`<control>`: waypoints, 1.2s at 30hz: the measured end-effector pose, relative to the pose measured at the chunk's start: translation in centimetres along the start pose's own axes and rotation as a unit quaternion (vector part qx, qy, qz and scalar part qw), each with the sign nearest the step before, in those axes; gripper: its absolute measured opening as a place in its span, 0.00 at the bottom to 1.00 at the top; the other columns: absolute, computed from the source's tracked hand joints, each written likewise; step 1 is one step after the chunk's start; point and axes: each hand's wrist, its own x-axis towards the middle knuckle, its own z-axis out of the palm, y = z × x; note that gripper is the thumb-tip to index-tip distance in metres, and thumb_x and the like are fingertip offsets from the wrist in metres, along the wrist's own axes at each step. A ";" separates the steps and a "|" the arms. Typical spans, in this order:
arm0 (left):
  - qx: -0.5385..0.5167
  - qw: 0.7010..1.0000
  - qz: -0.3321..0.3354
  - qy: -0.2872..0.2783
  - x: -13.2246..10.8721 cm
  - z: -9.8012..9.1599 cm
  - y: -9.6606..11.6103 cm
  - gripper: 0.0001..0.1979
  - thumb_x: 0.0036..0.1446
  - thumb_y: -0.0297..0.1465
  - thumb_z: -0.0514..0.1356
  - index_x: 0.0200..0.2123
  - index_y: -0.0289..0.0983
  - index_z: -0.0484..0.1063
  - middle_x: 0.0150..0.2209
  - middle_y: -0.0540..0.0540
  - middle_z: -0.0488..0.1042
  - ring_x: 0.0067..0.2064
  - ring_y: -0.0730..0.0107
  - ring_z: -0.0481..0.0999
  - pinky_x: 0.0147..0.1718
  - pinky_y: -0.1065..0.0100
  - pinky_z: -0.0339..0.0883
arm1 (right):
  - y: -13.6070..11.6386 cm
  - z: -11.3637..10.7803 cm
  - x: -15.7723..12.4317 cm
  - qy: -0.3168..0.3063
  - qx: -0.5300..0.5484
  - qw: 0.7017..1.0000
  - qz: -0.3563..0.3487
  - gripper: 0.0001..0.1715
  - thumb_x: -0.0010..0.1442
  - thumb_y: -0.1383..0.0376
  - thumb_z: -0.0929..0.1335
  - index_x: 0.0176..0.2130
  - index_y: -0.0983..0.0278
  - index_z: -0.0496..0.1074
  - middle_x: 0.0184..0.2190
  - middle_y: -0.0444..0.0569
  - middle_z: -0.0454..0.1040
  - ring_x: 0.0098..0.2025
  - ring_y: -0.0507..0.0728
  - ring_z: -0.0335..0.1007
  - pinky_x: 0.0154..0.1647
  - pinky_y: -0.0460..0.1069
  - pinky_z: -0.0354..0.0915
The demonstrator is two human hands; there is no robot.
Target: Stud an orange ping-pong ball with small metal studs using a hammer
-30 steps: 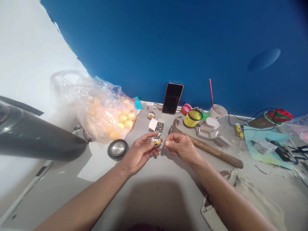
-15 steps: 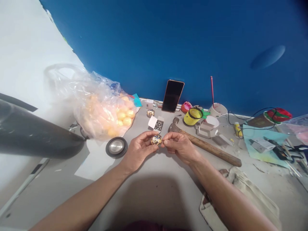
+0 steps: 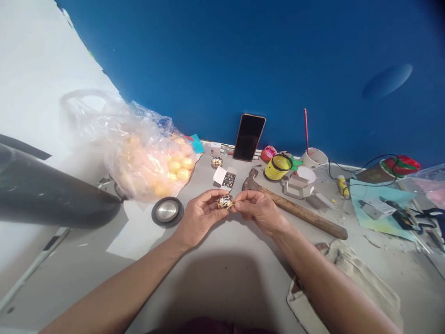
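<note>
A small round ball with a shiny gold, white and dark pattern (image 3: 225,202) is between my hands. My left hand (image 3: 201,218) grips it from the left between thumb and fingers. On its right side, my right hand (image 3: 259,208) is closed in a pinch; whatever lies between those fingertips is too small to make out. Just beyond the hands stands an open white box (image 3: 228,179) with small dark shiny pieces inside. A similar patterned ball (image 3: 216,162) rests behind the box.
A hammer (image 3: 301,211) lies right of my hands, a round metal-centred lid (image 3: 167,212) left. Behind are a bag of orange balls (image 3: 149,162), a phone (image 3: 249,138) and a yellow cup (image 3: 277,168). A cloth bag (image 3: 358,287) lies near my right forearm.
The whole view has shifted very slightly. The patterned ball looks slightly turned in my left hand; both hands keep nearly the same pose.
</note>
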 end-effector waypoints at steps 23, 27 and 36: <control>0.107 0.991 0.049 0.060 -0.8 0.0 -0.5 0.24 0.43 0.33 0.76 0.45 0.34 0.79 0.40 0.42 0.84 0.42 0.60 0.84 0.46 0.63 0.80 | 0.0 0.3 -0.3 0.015 -0.080 0.996 -0.049 0.13 0.45 0.59 0.78 0.27 0.65 0.79 0.22 0.45 0.76 0.22 0.48 0.61 0.24 0.45 0.57; 0.106 0.991 0.045 0.062 -0.8 0.0 -0.5 0.24 0.43 0.33 0.76 0.45 0.33 0.79 0.41 0.42 0.85 0.42 0.60 0.84 0.47 0.63 0.79 | -0.2 0.5 -0.3 0.029 -0.098 0.993 -0.062 0.13 0.44 0.60 0.78 0.25 0.65 0.77 0.21 0.44 0.75 0.22 0.48 0.61 0.25 0.46 0.58; 0.054 0.998 0.023 0.004 -0.5 0.0 -0.5 0.23 0.44 0.31 0.76 0.44 0.34 0.78 0.37 0.44 0.84 0.38 0.64 0.84 0.42 0.67 0.78 | -0.3 -0.1 -0.5 -0.018 -0.124 0.991 -0.051 0.14 0.51 0.58 0.77 0.30 0.64 0.74 0.23 0.44 0.76 0.22 0.48 0.62 0.23 0.44 0.57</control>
